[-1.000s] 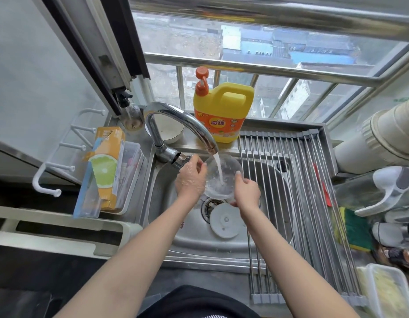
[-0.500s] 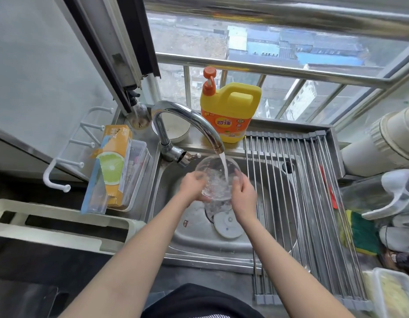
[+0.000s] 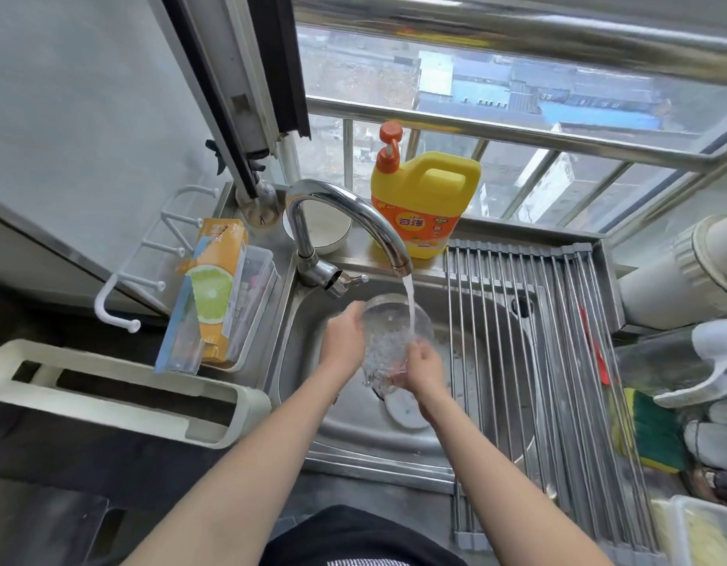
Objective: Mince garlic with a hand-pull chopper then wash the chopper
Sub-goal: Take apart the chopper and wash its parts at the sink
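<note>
1. The clear chopper bowl [image 3: 388, 341] is see-through and full of bubbly water, tipped, over the sink [image 3: 468, 410].
2. The left hand [image 3: 345, 341] holds its left side; the right hand [image 3: 425, 367] grips its near edge.
3. Water falls from the tap [image 3: 353, 210].
4. A white round lid [image 3: 404, 410], maybe the chopper's, lies below.

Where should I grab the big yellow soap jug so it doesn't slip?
Probably by the handle loop moulded into the top of the yellow soap jug. It stands upright on the ledge behind the sink, with the handle on its upper right, so come from the front and above, curling your fingers through the gap. The orange pump looks too thin to lift by.
</note>
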The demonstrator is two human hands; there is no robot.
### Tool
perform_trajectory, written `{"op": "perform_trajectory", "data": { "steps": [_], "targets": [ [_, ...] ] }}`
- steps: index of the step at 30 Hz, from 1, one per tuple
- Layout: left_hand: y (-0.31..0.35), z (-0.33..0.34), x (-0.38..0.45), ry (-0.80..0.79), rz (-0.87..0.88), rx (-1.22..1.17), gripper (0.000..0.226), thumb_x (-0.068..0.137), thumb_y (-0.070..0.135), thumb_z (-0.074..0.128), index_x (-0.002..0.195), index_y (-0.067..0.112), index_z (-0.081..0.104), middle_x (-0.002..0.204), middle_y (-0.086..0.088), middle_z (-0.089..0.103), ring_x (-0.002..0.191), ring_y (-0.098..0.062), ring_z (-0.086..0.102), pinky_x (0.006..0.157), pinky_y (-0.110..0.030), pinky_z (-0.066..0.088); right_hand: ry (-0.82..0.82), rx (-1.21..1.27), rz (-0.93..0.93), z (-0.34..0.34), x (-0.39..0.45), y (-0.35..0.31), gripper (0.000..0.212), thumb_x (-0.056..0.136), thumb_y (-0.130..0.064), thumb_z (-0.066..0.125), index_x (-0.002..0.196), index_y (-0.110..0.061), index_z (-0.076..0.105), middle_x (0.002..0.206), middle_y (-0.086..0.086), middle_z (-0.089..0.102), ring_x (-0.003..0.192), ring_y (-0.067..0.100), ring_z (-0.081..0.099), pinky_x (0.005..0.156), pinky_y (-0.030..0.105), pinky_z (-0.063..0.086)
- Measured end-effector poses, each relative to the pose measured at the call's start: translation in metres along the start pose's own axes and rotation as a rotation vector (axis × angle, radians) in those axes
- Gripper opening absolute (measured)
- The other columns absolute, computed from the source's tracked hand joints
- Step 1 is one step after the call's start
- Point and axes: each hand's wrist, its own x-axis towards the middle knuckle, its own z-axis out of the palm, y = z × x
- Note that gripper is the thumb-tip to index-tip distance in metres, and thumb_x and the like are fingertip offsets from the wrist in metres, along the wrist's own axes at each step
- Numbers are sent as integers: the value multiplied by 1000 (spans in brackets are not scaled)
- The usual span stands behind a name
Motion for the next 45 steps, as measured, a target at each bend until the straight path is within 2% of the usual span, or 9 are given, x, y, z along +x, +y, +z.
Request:
{"op": "perform_trajectory", "data": {
  "steps": [5, 9, 14, 21, 30, 34, 38, 43, 45],
  "targets": [
    [9, -9, 0, 38, -130, -267, 31, 82, 0, 62, 109, 13, 66, 96, -3, 68, 88, -14, 60, 58, -10, 37, 6, -116, -414, -4, -8, -25, 59, 93, 0, 39, 139, -37, 37, 111, -3, 62, 85, 19, 66, 60, 29, 57],
    [14, -6, 1, 50, 4, -121, 25, 90, 8, 53, 109, 16, 69, 98, -8, 70, 90, -25, 62, 65, -22, 40, 207, -489, -636, -8, -6, -38, 52, 93, -13, 49, 137, -40, 41, 115, -9, 59, 85, 12, 60, 58, 21, 45],
    [18, -1, 5, -16, 33, 5, 21, 96, 22, 50, 109, 15, 67, 95, -9, 70, 87, -26, 64, 73, -33, 48, 289, -390, -364, -24, 3, -40, 30, 99, -12, 39, 112, -20, 63, 103, 7, 68, 85, 26, 64, 69, 37, 55],
    [30, 7, 14, -201, -201, -138, 45, 92, 0, 41, 129, 25, 47, 122, -5, 55, 97, -27, 55, 64, -33, 54, -14, 206, 132, -13, -12, -39, 61, 83, 10, 30, 132, -26, 35, 119, 8, 47, 84, 37, 69, 65, 46, 60],
    [35, 6, 12, -221, 114, 338, 20, 85, 4, 57, 92, 22, 64, 104, -1, 68, 97, -27, 63, 74, -30, 45, -12, -504, -144, -24, 5, -47, 9, 86, -20, 58, 89, -20, 66, 86, 5, 67, 72, 25, 66, 63, 42, 59],
    [28, 7, 13, -111, -100, 56, 18, 82, 5, 60, 85, 19, 71, 98, -5, 71, 94, -24, 65, 80, -32, 53, 65, -485, -178, -27, 13, -40, 18, 92, -12, 54, 105, -12, 67, 96, 12, 69, 70, 28, 65, 59, 38, 55],
    [19, 1, 13, -366, -397, 28, 27, 87, -3, 54, 111, 6, 62, 111, -16, 64, 92, -37, 68, 58, -44, 59, 58, -316, -152, -26, 5, -32, 52, 87, 5, 41, 131, -20, 49, 112, 1, 54, 65, 17, 54, 48, 25, 42],
    [13, 4, 14, -328, -128, 292, 5, 91, 8, 55, 89, 7, 59, 100, -19, 67, 89, -37, 67, 72, -44, 56, 37, -719, -391, -19, 4, -35, 32, 91, -5, 42, 113, -17, 61, 108, 12, 66, 90, 30, 62, 70, 30, 46],
    [14, 5, 16, -331, -65, 361, 31, 98, 32, 49, 97, 3, 62, 104, -18, 66, 98, -35, 63, 78, -39, 51, -3, -859, -409, -21, 6, -37, 23, 96, -14, 42, 108, -15, 61, 98, 16, 67, 90, 35, 62, 71, 34, 46]
  ]
}}
